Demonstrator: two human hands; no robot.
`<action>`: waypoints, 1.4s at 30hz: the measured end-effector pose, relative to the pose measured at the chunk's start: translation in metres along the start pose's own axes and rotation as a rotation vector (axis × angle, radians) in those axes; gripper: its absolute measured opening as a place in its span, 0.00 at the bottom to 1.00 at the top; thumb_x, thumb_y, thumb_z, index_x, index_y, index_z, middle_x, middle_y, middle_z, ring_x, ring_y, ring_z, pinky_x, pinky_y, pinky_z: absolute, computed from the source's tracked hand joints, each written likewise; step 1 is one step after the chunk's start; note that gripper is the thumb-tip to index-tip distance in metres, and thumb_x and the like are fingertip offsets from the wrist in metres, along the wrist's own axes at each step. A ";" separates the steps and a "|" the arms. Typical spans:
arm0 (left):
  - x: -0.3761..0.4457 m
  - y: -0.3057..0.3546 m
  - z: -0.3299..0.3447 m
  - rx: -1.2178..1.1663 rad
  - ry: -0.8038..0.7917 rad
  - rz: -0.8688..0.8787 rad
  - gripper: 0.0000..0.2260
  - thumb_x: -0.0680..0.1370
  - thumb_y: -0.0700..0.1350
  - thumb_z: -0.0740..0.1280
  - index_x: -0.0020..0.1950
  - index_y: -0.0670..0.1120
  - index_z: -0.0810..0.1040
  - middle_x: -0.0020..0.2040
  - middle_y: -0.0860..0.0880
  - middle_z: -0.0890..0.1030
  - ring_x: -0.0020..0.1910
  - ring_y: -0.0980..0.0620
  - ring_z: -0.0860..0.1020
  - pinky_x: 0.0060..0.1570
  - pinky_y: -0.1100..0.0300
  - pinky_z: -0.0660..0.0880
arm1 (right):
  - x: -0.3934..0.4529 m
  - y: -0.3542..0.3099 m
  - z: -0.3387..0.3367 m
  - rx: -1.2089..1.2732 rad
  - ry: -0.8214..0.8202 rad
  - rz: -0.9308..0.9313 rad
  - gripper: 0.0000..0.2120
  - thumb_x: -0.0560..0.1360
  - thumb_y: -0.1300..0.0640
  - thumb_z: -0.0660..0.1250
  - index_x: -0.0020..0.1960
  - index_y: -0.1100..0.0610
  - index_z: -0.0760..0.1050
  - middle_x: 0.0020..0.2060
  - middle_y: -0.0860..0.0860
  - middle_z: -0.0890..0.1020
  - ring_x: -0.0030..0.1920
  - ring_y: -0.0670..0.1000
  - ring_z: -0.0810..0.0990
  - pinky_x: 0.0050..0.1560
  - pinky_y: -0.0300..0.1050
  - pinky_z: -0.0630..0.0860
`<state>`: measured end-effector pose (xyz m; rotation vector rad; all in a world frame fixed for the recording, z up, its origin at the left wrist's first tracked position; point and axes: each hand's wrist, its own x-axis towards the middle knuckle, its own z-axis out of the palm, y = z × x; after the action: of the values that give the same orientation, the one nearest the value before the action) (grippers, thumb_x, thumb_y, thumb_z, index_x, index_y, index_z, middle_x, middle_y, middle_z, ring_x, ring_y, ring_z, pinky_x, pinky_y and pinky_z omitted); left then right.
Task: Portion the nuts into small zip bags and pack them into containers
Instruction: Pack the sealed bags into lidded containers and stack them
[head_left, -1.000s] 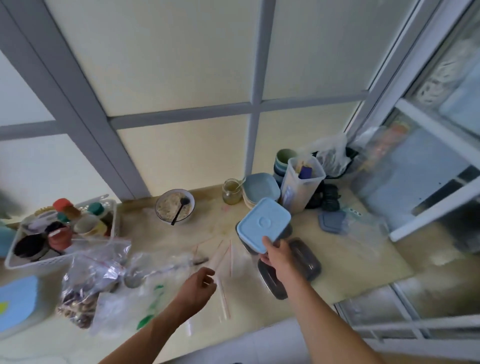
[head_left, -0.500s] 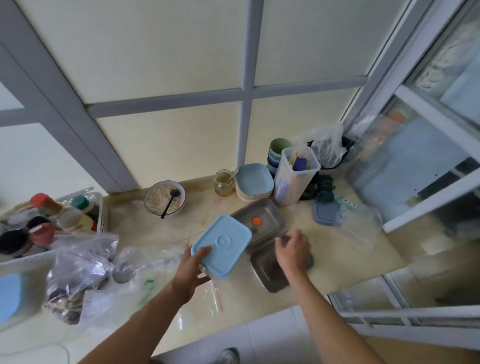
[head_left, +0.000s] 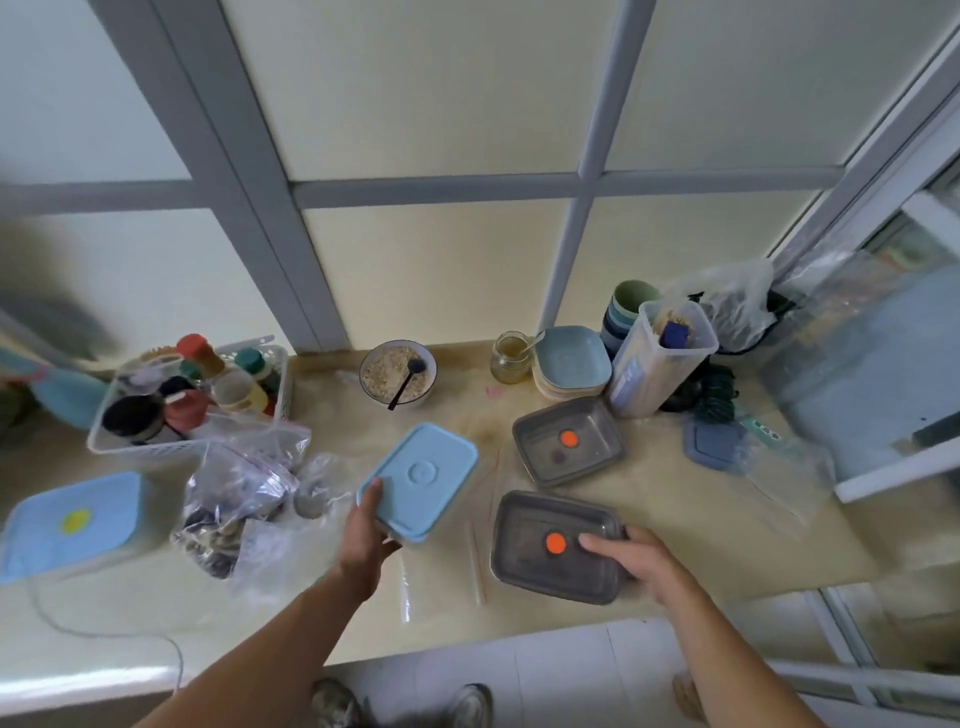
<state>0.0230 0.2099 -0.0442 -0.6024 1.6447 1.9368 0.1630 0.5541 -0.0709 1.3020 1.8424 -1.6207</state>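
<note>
Left hand (head_left: 366, 538) grips the near left corner of a light blue lidded container (head_left: 422, 480), thumb on top of the lid, fingers curled under; the container looks lifted slightly off the counter (head_left: 727, 530), tilted. Right hand (head_left: 631, 564) holds the right side of a dark grey tray (head_left: 556, 545) with an orange dot at its centre; thumb lies across the top, just beside the dot, remaining fingers wrap the far edge. Tray sits near the front counter edge.

A second grey tray (head_left: 569, 448), also with an orange dot, lies behind the first, apart from it. Bag of nuts (head_left: 234, 499), clear plastic with dark contents, sits left of the blue container, among loose clear zip bags (head_left: 291, 545) spread on the counter.

Further back: bowl of oats (head_left: 397, 373) with a black spoon in it, small glass jar (head_left: 511, 357), stack of blue plates (head_left: 571, 364), tall clear canister (head_left: 662, 358). White basket (head_left: 192, 405) of jars at left. Another blue-lidded box (head_left: 72, 525) with a yellow dot at far left.
</note>
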 end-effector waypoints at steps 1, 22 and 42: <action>-0.001 0.004 -0.004 -0.019 0.010 0.021 0.14 0.83 0.56 0.59 0.65 0.53 0.75 0.58 0.45 0.83 0.50 0.45 0.82 0.41 0.51 0.79 | -0.002 -0.003 0.005 0.030 -0.020 -0.014 0.24 0.66 0.53 0.83 0.56 0.63 0.81 0.45 0.56 0.88 0.47 0.55 0.87 0.53 0.52 0.83; 0.012 0.062 -0.183 0.037 -0.023 0.104 0.23 0.75 0.66 0.62 0.64 0.55 0.79 0.57 0.43 0.84 0.57 0.39 0.82 0.54 0.37 0.79 | -0.062 -0.117 0.265 -0.759 0.245 -0.449 0.13 0.81 0.51 0.60 0.42 0.56 0.74 0.35 0.54 0.82 0.43 0.57 0.82 0.39 0.48 0.73; -0.021 0.095 -0.328 -0.023 -0.025 0.059 0.23 0.80 0.63 0.59 0.66 0.50 0.78 0.57 0.45 0.85 0.57 0.43 0.83 0.62 0.46 0.78 | -0.135 -0.158 0.494 -0.423 0.154 -1.135 0.08 0.77 0.60 0.69 0.54 0.55 0.73 0.51 0.48 0.75 0.52 0.51 0.75 0.51 0.40 0.71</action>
<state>-0.0220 -0.1279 -0.0126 -0.5417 1.6441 1.9990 -0.0405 0.0618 -0.0122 0.1202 3.0753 -1.3687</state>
